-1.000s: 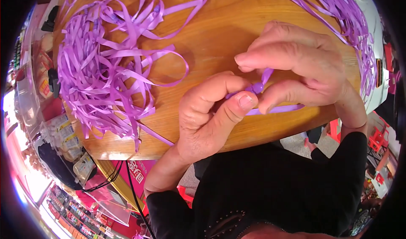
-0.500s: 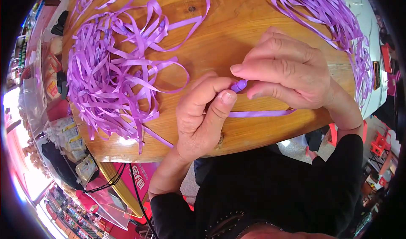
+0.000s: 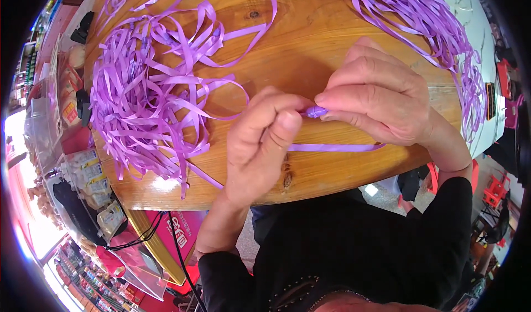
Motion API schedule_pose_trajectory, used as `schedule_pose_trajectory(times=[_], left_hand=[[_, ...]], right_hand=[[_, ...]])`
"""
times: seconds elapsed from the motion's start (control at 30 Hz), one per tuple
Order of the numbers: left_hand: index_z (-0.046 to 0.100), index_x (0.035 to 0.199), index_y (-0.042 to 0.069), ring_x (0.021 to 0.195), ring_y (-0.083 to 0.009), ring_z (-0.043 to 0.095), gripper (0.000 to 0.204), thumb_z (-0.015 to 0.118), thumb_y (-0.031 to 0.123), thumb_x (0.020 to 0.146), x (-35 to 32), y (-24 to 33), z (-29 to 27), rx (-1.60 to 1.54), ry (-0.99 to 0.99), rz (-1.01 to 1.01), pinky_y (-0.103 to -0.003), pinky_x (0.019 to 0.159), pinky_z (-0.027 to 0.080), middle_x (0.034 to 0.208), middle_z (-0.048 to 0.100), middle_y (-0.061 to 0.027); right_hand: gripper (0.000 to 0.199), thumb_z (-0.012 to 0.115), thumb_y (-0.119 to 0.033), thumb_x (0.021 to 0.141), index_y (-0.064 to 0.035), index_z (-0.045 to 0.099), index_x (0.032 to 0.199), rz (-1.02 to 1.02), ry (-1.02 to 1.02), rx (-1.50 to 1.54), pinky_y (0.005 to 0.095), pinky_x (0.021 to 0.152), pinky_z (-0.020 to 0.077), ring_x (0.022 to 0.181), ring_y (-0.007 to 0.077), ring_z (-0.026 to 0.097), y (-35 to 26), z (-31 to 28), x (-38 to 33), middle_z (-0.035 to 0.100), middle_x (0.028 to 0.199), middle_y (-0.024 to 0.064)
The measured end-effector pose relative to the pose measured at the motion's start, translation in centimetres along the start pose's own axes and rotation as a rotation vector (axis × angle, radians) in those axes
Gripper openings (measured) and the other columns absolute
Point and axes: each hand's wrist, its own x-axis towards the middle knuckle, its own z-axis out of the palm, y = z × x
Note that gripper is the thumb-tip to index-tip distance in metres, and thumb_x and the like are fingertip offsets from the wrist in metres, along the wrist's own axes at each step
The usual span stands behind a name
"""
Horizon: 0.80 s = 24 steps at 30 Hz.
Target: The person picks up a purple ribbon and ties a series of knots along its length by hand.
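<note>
Now pinching a glossy purple ribbon (image 3: pixel 332 147), tightly folded end (image 3: pixel 316 112) clamped between left hand (image 3: pixel 260 143) and right hand (image 3: pixel 381 99) fingers above the table (image 3: pixel 287 52).

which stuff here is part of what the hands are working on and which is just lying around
In use:
left hand
right hand
purple ribbon strip, pinched between both hands
wooden table

Lying about:
left ribbon pile
right ribbon pile
black cable
packaged goods

pale packets (image 3: pixel 91 171) lower left; pink sign (image 3: pixel 185 223) under the table.
</note>
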Motion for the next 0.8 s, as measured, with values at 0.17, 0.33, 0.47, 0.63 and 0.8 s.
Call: schedule_pose_trajectory(times=[0.17,0.33,0.47,0.63,0.8], left_hand=[[0.059,0.100,-0.001,0.073,-0.0083,0.047,0.013,0.051,0.008,0.093,0.1,0.4,0.2,-0.245,-0.034,-0.217,-0.022,0.063,0.038,0.082,0.052,-0.0019],[0.060,0.099,0.001,0.075,-0.0060,0.046,0.012,0.057,-0.001,0.087,0.4,0.4,0.3,-0.157,0.013,-0.096,-0.018,0.067,0.038,0.086,0.052,-0.0015],[0.060,0.099,0.002,0.076,-0.0054,0.048,0.016,0.060,-0.004,0.084,0.4,0.6,-0.1,-0.171,0.006,-0.177,-0.018,0.068,0.038,0.088,0.054,-0.0010],[0.060,0.099,0.001,0.075,-0.0049,0.048,0.016,0.062,-0.001,0.084,0.3,1.2,0.1,-0.315,0.028,-0.407,-0.018,0.065,0.038,0.085,0.056,0.0008],[0.061,0.099,0.000,0.070,-0.0043,0.044,0.015,0.063,0.002,0.085,0.6,1.4,0.3,-0.182,0.041,-0.277,-0.018,0.062,0.036,0.080,0.053,0.0019]], right_hand=[[0.024,0.075,-0.004,0.067,0.0021,0.066,0.088,-0.022,0.009,-0.014,0.0306,0.053,0.0384,0.062,0.0203,0.052,0.2,0.0,-0.1,0.059,0.079,0.0098],[0.024,0.075,-0.003,0.067,0.0016,0.066,0.089,-0.015,0.001,-0.024,0.0311,0.054,0.0389,0.063,0.0205,0.053,0.0,0.0,0.0,0.059,0.080,0.0099],[0.024,0.075,-0.003,0.067,0.0004,0.066,0.089,0.008,-0.003,-0.032,0.0316,0.056,0.0393,0.064,0.0204,0.054,0.0,0.1,-0.1,0.060,0.080,0.0097],[0.024,0.076,-0.004,0.067,-0.0004,0.065,0.088,0.040,-0.008,-0.061,0.0319,0.057,0.0397,0.064,0.0202,0.054,-0.1,0.2,-0.1,0.060,0.080,0.0096],[0.025,0.076,-0.004,0.067,0.0000,0.063,0.088,0.044,-0.001,-0.084,0.0314,0.059,0.0409,0.065,0.0204,0.054,-0.3,-0.2,0.1,0.061,0.080,0.0099]])
